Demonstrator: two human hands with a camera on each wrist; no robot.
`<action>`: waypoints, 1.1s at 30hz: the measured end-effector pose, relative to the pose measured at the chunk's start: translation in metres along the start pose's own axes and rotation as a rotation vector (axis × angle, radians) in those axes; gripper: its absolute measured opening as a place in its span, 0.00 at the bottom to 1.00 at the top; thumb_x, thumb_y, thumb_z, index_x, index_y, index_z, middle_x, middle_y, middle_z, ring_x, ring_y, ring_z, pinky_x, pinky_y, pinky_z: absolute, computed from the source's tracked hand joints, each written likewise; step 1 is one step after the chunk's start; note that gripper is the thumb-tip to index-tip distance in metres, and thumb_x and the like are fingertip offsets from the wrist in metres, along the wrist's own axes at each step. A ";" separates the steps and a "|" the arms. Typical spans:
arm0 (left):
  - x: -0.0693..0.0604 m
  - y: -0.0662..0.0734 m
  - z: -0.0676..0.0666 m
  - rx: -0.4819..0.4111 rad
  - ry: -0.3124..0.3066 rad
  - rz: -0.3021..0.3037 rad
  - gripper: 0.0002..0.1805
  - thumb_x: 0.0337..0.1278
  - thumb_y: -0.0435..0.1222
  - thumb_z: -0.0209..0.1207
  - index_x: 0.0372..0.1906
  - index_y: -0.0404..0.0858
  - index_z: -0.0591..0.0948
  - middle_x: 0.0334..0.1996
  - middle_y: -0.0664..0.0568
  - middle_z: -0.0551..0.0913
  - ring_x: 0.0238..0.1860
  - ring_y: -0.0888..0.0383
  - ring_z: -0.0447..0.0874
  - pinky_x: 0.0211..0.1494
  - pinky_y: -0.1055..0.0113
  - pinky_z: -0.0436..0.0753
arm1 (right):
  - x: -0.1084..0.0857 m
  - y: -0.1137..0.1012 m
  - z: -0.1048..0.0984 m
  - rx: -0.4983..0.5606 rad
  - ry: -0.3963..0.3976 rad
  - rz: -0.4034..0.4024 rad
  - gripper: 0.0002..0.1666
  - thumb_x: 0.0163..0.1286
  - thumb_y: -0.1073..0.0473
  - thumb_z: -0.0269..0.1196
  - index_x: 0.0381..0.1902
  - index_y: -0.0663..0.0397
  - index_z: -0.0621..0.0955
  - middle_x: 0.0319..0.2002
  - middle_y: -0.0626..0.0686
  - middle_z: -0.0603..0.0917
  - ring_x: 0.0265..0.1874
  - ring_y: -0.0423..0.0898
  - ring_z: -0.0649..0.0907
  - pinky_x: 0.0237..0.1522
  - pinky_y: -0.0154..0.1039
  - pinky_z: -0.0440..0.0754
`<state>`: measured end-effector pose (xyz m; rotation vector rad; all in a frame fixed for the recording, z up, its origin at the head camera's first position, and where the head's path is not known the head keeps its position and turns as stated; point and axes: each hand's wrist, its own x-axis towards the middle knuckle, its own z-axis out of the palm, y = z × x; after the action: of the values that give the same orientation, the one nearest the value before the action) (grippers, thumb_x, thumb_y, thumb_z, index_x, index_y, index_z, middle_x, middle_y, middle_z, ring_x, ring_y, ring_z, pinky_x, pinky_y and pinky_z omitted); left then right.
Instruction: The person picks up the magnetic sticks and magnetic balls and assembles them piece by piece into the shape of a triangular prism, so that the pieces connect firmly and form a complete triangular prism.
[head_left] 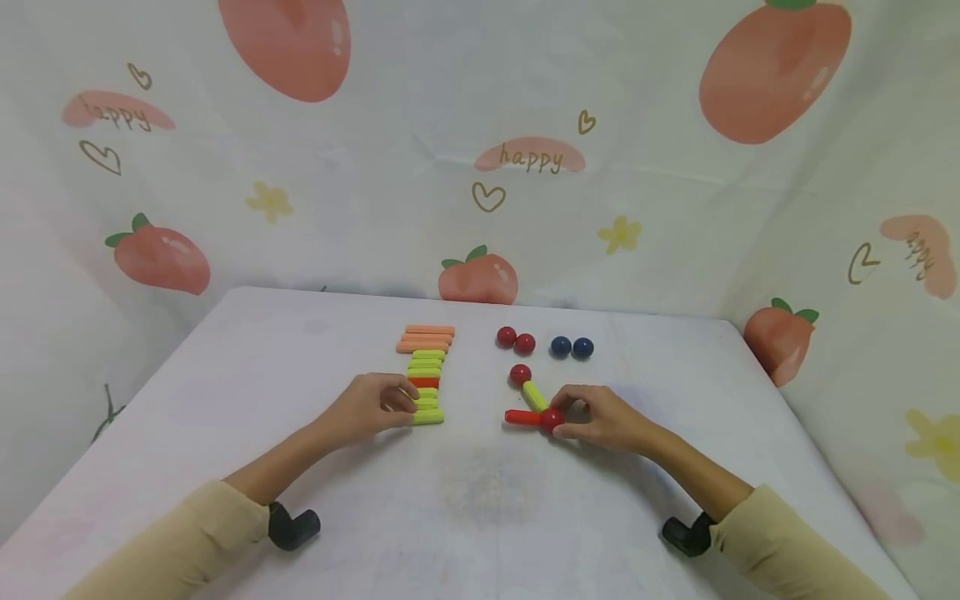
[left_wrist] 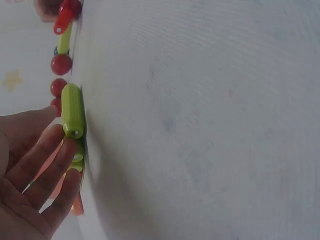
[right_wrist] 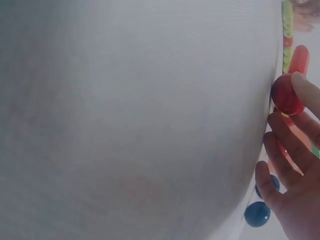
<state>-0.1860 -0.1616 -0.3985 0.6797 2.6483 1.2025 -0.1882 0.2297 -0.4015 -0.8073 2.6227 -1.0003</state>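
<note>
The left hand [head_left: 375, 403] is at the left side of a column of short sticks, its fingertips by the yellow-green sticks [head_left: 429, 416] near a red stick [head_left: 424, 382]. In the left wrist view its fingers [left_wrist: 55, 162] lie beside a yellow-green stick [left_wrist: 73, 111]. The right hand [head_left: 603, 419] pinches a red ball [head_left: 552, 418] between thumb and finger. That ball joins a red stick [head_left: 522, 417] pointing left and a yellow-green stick [head_left: 535, 396] running up to another red ball [head_left: 521, 374]. The right wrist view shows the thumb on the pinched ball [right_wrist: 287, 94].
Orange sticks [head_left: 426, 342] lie at the column's far end. Two red balls [head_left: 516, 340] and two blue balls [head_left: 572, 347] sit beyond the joined pieces. A printed cloth [head_left: 420, 233] hangs behind the white table [head_left: 337, 525].
</note>
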 end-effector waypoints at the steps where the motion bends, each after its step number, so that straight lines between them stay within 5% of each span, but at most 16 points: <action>1: 0.001 0.000 0.001 0.017 0.002 0.008 0.13 0.52 0.31 0.71 0.43 0.37 0.83 0.34 0.56 0.87 0.37 0.59 0.85 0.42 0.67 0.84 | 0.000 0.000 0.000 0.000 0.000 0.000 0.18 0.62 0.52 0.72 0.48 0.50 0.82 0.42 0.43 0.84 0.43 0.45 0.81 0.50 0.45 0.82; 7: 0.004 0.012 0.013 0.196 0.030 -0.045 0.13 0.46 0.33 0.74 0.38 0.41 0.84 0.27 0.60 0.80 0.30 0.61 0.76 0.36 0.68 0.80 | 0.000 0.001 0.002 -0.003 0.006 0.002 0.19 0.62 0.51 0.72 0.48 0.49 0.82 0.42 0.43 0.84 0.44 0.44 0.81 0.51 0.45 0.82; 11: 0.005 0.017 0.016 0.248 0.040 -0.028 0.13 0.46 0.31 0.74 0.38 0.42 0.83 0.27 0.60 0.81 0.31 0.61 0.76 0.36 0.68 0.80 | 0.000 0.000 0.001 -0.001 0.003 0.004 0.18 0.62 0.52 0.72 0.48 0.49 0.82 0.42 0.43 0.84 0.44 0.45 0.81 0.51 0.45 0.82; 21: 0.014 0.024 0.026 0.107 0.056 0.023 0.11 0.50 0.29 0.72 0.40 0.37 0.84 0.31 0.55 0.86 0.33 0.61 0.84 0.37 0.69 0.84 | 0.001 0.001 0.000 -0.001 -0.002 -0.008 0.18 0.62 0.52 0.72 0.48 0.48 0.82 0.41 0.42 0.84 0.44 0.45 0.81 0.50 0.45 0.82; 28: 0.047 0.044 0.048 -0.010 0.160 -0.052 0.13 0.50 0.31 0.73 0.41 0.36 0.84 0.30 0.55 0.85 0.33 0.61 0.83 0.36 0.68 0.83 | 0.000 0.000 -0.001 -0.002 0.003 -0.002 0.18 0.62 0.52 0.73 0.47 0.48 0.82 0.42 0.43 0.84 0.44 0.44 0.81 0.51 0.46 0.82; 33: 0.070 0.056 0.064 -0.052 0.180 -0.098 0.12 0.51 0.33 0.72 0.40 0.36 0.84 0.31 0.53 0.85 0.33 0.59 0.83 0.36 0.69 0.84 | 0.001 -0.002 -0.001 0.001 -0.004 0.002 0.18 0.62 0.51 0.72 0.47 0.49 0.82 0.42 0.43 0.84 0.44 0.45 0.81 0.51 0.46 0.82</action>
<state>-0.2086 -0.0545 -0.3962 0.4467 2.7454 1.3590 -0.1885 0.2285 -0.4001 -0.8053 2.6187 -0.9977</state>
